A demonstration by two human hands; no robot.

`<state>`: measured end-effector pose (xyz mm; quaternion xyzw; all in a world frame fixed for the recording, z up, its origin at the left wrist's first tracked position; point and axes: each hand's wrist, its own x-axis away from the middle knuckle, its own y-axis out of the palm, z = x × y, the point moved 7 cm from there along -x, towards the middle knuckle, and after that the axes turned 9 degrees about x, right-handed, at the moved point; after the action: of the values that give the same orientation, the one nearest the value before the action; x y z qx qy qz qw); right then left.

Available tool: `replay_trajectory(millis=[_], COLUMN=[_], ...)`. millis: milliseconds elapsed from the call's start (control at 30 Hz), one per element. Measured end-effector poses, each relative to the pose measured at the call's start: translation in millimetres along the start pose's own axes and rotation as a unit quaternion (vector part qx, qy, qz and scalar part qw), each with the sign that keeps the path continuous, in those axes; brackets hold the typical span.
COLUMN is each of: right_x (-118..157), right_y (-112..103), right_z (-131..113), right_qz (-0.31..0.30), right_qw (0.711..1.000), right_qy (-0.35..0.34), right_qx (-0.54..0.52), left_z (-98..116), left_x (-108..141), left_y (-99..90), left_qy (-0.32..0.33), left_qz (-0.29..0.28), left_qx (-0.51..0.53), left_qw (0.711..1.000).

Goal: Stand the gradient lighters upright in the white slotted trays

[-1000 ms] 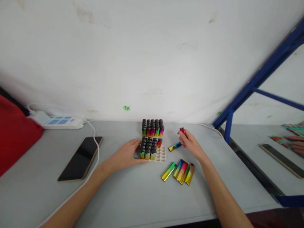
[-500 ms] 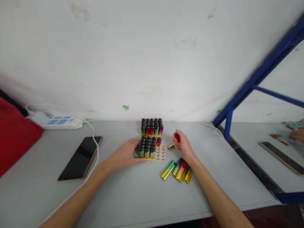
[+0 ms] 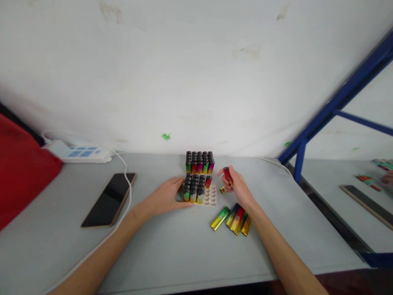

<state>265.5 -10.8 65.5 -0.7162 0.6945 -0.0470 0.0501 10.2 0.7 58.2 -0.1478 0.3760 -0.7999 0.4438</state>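
My left hand (image 3: 167, 194) grips the left side of a white tray (image 3: 211, 200), with the thumb along its front edge. Rows of upright lighters (image 3: 194, 190) with black tops fill the tray's left part, and one red lighter (image 3: 208, 182) stands at the back of the column beside them. The tray's right side shows bare slots. My right hand (image 3: 238, 187), a little to the right of the tray, is closed around a red lighter (image 3: 227, 175), held tilted with its dark end up. Under that hand a gold-coloured lighter (image 3: 222, 190) lies partly hidden.
Behind the tray stands a full block of lighters (image 3: 200, 163). Several loose lighters (image 3: 236, 220) lie near my right wrist. On the left are a phone (image 3: 109, 200), a white cable (image 3: 129, 192) and a power strip (image 3: 87, 154). A blue metal frame (image 3: 300, 162) rises at right.
In my right hand the red lighter has turned to show more of its body, and the fingers have loosened outward. My left hand stays on the tray. The whole view has shifted slightly.
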Motion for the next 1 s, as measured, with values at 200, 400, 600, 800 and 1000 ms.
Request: replay_trajectory(millis=[200, 400, 600, 800, 1000], right_x=[14, 26, 23, 22, 24], right_y=[3, 10, 17, 20, 15], right_z=[-25, -32, -20, -23, -29], right_qz=[0.005, 0.015, -0.02, -0.063, -0.072], right_qw=[0.964, 0.914, 0.926, 0.917, 0.901], right_qy=[-0.172, -0.242, -0.21, -0.224, -0.243], right_qx=[0.2, 0.326, 0.314, 0.323, 0.353], left_z=[4, 2, 1, 2, 4], left_x=[1, 1, 2, 1, 2], left_y=[-1.5, -0.5, 0.3, 0.2, -0.9], left_qy=[-0.003, -0.001, -0.003, -0.001, -0.003], left_qz=[-0.005, -0.006, -0.008, -0.009, -0.012], left_qx=[0.014, 0.008, 0.009, 0.013, 0.015], left_qw=[1.0, 1.0, 1.0, 1.0, 1.0])
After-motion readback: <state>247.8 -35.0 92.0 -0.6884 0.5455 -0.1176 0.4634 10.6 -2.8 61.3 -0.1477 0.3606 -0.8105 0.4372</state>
